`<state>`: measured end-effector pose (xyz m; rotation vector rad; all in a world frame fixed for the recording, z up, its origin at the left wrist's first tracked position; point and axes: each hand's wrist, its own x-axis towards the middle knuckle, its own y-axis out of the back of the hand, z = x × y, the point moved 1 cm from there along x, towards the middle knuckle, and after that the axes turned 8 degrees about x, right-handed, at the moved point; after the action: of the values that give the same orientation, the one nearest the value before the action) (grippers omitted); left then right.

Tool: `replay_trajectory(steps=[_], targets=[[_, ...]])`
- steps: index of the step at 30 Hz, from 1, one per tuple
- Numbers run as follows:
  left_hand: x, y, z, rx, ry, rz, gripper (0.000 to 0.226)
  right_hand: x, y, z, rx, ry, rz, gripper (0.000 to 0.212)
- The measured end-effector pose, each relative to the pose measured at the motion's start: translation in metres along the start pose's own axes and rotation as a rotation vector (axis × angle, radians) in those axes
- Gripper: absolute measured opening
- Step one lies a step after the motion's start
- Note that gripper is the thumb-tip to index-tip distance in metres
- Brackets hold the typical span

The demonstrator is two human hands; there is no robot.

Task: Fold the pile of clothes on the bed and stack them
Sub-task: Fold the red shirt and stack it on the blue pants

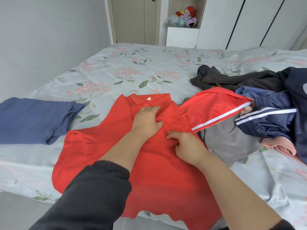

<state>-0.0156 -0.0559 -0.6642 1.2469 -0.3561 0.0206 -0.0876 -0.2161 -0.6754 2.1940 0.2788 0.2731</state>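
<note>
A red polo shirt [103,156] lies spread face up on the bed, collar away from me, its hem hanging over the near edge. My left hand [147,120] rests flat on the chest just below the collar button. Right beside it, my right hand [184,145] pinches a fold of the red fabric near the right shoulder. The right sleeve with a white stripe [214,108] stretches out onto the pile of unfolded clothes [265,117]. A folded blue garment [33,118] lies at the left of the bed.
The pile at the right holds a grey piece [227,140], navy shorts with white stripes [269,120], a pink item [280,145] and dark garments [240,80]. The floral bed sheet [129,68] stretches behind. Plush toys [184,17] sit on a shelf by the wardrobe.
</note>
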Motion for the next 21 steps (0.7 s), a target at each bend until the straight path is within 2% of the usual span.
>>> replay_trajectory(steps=[3,6,8,12,13,14,18,20,21], targets=[[0.017,-0.002,0.021,0.255,-0.179,0.009,0.055,0.003,0.001,0.0,0.0,0.003,0.006,0.056],[0.03,0.003,0.03,0.229,-0.225,0.111,0.027,0.003,0.0,-0.001,-0.003,-0.001,0.004,0.056],[0.042,0.01,0.028,0.051,-0.049,0.121,0.024,0.001,0.001,-0.002,-0.023,-0.01,-0.004,0.057],[0.056,0.013,-0.006,-0.583,0.608,-0.112,0.039,0.001,0.004,-0.004,-0.138,-0.027,-0.028,0.058],[0.051,0.014,-0.013,-0.748,0.714,-0.161,0.038,0.001,0.005,-0.004,-0.156,-0.031,-0.032,0.059],[0.046,0.014,-0.018,-0.81,0.751,-0.184,0.038,0.001,0.005,-0.004,-0.163,-0.033,-0.036,0.06],[0.028,0.016,-0.015,-0.639,0.528,-0.299,0.044,-0.001,0.009,0.002,-0.293,-0.038,-0.063,0.07],[0.02,0.023,-0.007,-0.509,0.398,-0.368,0.044,-0.005,0.014,0.006,-0.298,-0.089,-0.029,0.062],[0.016,0.026,-0.004,-0.52,0.358,-0.408,0.042,-0.007,0.018,0.006,-0.276,-0.12,0.023,0.054]])
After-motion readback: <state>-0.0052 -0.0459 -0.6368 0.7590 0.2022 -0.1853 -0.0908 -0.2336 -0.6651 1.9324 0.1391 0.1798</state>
